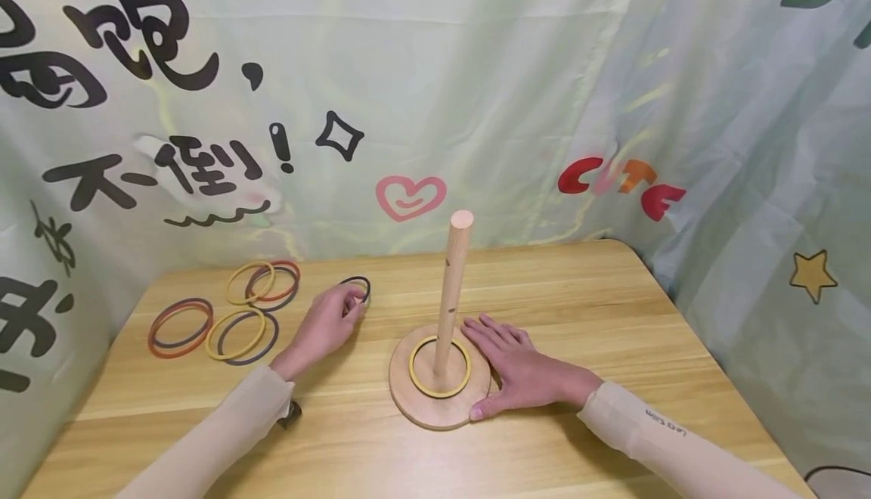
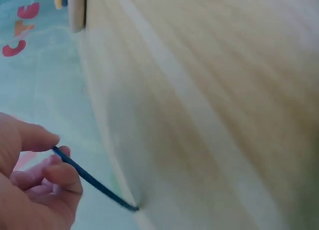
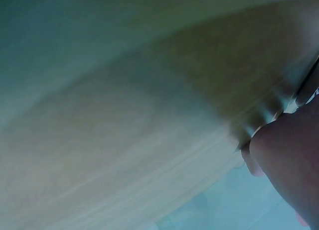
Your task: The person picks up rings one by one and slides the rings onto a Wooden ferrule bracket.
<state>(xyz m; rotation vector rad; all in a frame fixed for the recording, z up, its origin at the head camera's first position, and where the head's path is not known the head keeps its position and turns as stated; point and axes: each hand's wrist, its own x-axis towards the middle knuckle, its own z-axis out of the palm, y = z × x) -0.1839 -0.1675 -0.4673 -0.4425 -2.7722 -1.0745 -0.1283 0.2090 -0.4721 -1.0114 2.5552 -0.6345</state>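
Between thumb and fingers my left hand pinches a thin dark blue ring, seen tilted above the table to the left of a wooden peg. The left wrist view shows the same ring slanting down from the fingertips. The peg stands upright on a round wooden base. Around its foot a yellow ring lies on the base, with a dark ring partly showing beneath. My right hand rests at the base's right edge, fingers extended and thumb spread toward the front.
On the left of the wooden table lie overlapping rings in groups: a red ring over a blue one, a yellow ring over a blue ring, and another group behind. A printed curtain hangs along the back and sides.
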